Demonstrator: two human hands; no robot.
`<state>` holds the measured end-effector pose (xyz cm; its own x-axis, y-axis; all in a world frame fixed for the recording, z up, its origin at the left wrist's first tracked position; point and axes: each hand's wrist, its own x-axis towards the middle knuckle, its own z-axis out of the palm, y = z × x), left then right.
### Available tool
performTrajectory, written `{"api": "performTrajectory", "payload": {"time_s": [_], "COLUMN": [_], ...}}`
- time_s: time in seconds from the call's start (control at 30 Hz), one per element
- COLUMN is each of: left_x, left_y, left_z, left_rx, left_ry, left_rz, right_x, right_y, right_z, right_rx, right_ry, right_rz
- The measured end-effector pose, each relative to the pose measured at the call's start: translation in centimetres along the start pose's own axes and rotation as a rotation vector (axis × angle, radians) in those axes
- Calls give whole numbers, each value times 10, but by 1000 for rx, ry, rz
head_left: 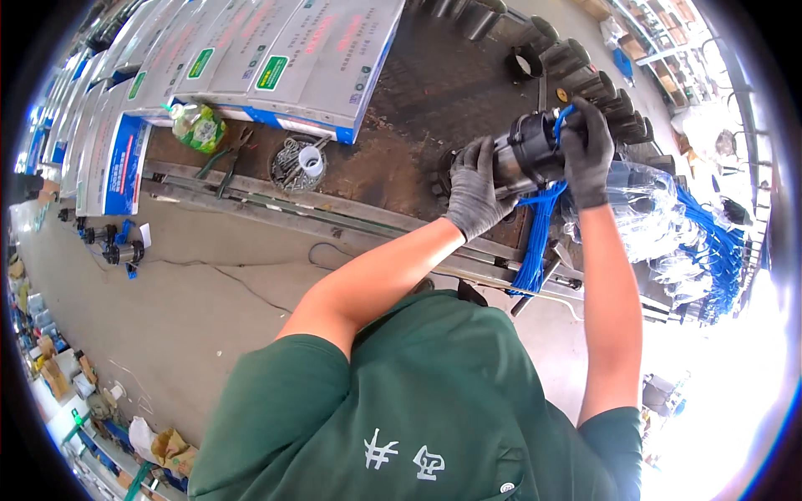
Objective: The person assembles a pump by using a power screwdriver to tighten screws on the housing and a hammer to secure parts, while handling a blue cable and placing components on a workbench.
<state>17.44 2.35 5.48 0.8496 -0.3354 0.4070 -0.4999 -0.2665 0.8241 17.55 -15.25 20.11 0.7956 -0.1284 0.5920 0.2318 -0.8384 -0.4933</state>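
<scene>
A cylindrical pump (pixel 532 152) with a shiny metal body and black plastic ends lies tilted over the workbench (pixel 388 159). My left hand (pixel 478 190), in a dark grey glove, is wrapped on its metal body from the left. Gloved as well, my right hand (pixel 587 154) grips the black right end, beside a short loop of blue cable (pixel 562 123). Its fingertips are partly hidden behind that end. A coiled bundle of blue cable (pixel 535 242) hangs over the bench's near edge, just below the pump.
Grey-and-blue cartons (pixel 301 63) stand at the bench's back left. Nearer are pliers (pixel 224 163), a green-labelled bottle (pixel 198 127), and a bowl of metal hardware (pixel 288 160) holding a white ring. Metal cylinders (pixel 566 57) line the far right edge. Plastic-wrapped parts (pixel 639 209) sit at right.
</scene>
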Motion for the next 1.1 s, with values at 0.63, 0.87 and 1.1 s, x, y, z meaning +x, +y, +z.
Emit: {"api": "performTrajectory", "payload": {"time_s": [0.63,0.87,1.1], "left_x": [78,90,93], "left_y": [-5,2,-15], "left_z": [45,40,32], "left_rx": [147,185,181], "left_ry": [-164,-199,-185], "left_rz": [-103,-113,-77], "right_x": [54,50,56], "right_y": [201,235,208], "right_z": [-11,-21,-6], "right_rx": [170,3,-34], "right_ry": [48,-1,-11], "right_rz": [402,354,357]}}
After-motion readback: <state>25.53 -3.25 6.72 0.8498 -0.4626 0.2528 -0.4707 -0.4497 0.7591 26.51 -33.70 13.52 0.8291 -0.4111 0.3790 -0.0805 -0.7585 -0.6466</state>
